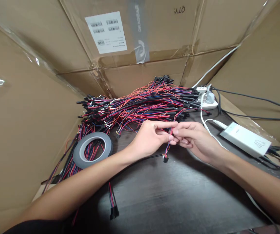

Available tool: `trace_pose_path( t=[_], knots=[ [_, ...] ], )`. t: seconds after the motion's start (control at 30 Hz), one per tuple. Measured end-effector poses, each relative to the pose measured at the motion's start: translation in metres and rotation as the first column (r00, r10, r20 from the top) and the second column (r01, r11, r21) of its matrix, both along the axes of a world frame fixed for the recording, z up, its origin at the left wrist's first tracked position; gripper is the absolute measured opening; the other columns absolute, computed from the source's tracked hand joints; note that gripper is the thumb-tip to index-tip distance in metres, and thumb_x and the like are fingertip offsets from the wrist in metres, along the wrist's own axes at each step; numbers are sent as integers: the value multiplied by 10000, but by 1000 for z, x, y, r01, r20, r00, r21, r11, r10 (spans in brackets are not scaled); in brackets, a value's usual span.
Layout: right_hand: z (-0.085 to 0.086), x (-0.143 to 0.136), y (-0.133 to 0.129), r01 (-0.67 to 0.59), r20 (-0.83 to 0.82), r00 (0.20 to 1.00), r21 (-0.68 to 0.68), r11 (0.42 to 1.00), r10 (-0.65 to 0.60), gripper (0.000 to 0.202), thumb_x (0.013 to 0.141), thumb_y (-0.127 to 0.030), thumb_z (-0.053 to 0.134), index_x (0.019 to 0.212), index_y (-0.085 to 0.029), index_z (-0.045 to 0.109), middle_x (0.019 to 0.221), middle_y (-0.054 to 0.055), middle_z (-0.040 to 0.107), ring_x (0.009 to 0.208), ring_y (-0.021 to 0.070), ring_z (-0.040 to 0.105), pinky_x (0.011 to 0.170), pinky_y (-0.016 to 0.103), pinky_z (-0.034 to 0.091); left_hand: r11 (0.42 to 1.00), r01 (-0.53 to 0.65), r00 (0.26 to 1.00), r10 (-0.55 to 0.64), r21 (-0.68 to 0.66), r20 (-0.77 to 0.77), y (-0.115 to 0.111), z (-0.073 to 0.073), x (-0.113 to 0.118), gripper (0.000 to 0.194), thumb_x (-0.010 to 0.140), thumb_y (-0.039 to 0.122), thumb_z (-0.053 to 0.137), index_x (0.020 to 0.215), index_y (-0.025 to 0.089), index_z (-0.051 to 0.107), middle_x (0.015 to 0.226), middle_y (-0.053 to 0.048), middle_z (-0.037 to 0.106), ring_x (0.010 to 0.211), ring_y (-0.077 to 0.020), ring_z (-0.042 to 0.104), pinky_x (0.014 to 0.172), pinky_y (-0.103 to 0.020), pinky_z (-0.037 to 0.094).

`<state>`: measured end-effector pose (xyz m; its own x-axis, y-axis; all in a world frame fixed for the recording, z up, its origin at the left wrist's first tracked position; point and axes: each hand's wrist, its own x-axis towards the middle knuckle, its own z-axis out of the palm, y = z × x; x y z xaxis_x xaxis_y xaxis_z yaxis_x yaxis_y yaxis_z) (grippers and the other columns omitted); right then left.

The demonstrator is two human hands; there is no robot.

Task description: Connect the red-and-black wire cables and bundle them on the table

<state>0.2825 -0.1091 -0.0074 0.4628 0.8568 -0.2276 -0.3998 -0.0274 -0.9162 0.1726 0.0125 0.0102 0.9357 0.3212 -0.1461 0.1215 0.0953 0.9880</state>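
Both hands meet over the dark table around a thin wire harness [166,149] of red, blue and yellow strands. My left hand [152,136] pinches it from the left, index finger stretched along the top and thumb below. From the right, my right hand [193,136] grips the same strands with bent fingers; the exact contact is partly hidden. Below the fingers the harness ends in a small black connector [165,159]. A black cable runs leftward from there, under my left forearm. Two black connectors [114,212] on red and dark wires lie near my left forearm.
A large pile of wire harnesses [135,104] lies at the back. A roll of grey tape [78,152] rests on more wires at the left. At the right are a white power strip [209,104] and a white charger [246,139] with cables. Cardboard walls [164,32] surround the table.
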Motion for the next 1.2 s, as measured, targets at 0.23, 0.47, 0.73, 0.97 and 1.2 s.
trace_pose_path(
  t=[0.23, 0.47, 0.73, 0.97, 1.2],
  knots=[
    [2, 0, -1, -8, 51, 999, -2, 1000, 8, 175, 613, -244, 787, 572, -123, 667, 504, 5, 552, 433, 42, 344, 402, 204, 140, 1000, 0, 1000, 0, 22, 14, -2, -1, -1, 460, 715, 65, 678, 1175, 88, 688, 819, -95, 773, 744, -199, 746, 785, -305, 611],
    [-2, -7, 1, 67, 14, 998, 0, 998, -67, 168, 559, -221, 807, 570, -128, 668, 532, 36, 605, 479, 92, 514, 397, 188, 177, 997, 36, 999, -37, 70, 8, -3, -2, -2, 500, 725, 50, 661, 1224, 89, 656, 939, -108, 770, 759, -174, 745, 772, -254, 599],
    [-3, -11, 0, 59, -36, 998, -32, 998, -60, 183, 563, -257, 807, 596, -140, 670, 509, 12, 561, 446, 66, 422, 390, 190, 158, 988, 78, 996, -82, 134, 19, -1, -8, -2, 499, 748, 93, 662, 1245, 121, 651, 848, -91, 775, 783, -210, 746, 784, -302, 598],
    [6, 7, -5, 177, 495, 859, -47, 983, -131, 241, 661, -333, 774, 536, -173, 645, 472, -2, 505, 430, 82, 353, 418, 247, 206, 999, 39, 999, -39, 18, 30, -1, -3, 0, 535, 750, 1, 632, 1277, 91, 620, 796, -102, 771, 764, -194, 748, 753, -252, 592],
    [47, -26, -23, -223, 984, 178, 21, 975, 19, 135, 856, -187, 596, 747, -192, 675, 604, 14, 629, 510, 131, 514, 513, 274, 341, 998, 7, 1000, -8, 57, 21, 5, -1, 3, 519, 743, -18, 633, 1256, 64, 628, 755, -97, 766, 744, -219, 743, 706, -284, 603]
  ],
)
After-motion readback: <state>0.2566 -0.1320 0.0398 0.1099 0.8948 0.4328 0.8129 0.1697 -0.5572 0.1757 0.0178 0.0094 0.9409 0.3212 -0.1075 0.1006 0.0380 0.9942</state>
